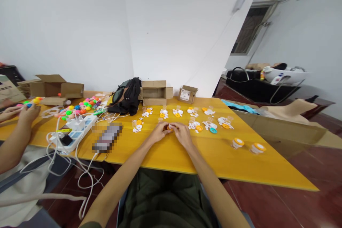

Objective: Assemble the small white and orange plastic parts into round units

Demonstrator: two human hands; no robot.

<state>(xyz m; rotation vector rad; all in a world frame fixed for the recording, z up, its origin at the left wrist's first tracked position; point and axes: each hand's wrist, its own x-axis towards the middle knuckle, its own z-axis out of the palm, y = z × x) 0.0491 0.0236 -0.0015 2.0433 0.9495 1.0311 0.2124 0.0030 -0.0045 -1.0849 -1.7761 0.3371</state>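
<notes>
My left hand and my right hand meet over the table, fingers closed round a small orange and white round piece. Fingers cover most of it. Just behind my left hand stands a small clear cup. Beyond my hands lie several groups of small parts: clear cups, orange rings such as the orange ring, white discs and small white pieces with dark dots. One ring is teal. To the right stand two clear cups topped with orange and white lids.
Left of my arms are a phone, a power strip and loose white cables. Further left, a co-worker's hands hold small coloured pieces near colourful balls. A black bag and open cardboard boxes line the wall.
</notes>
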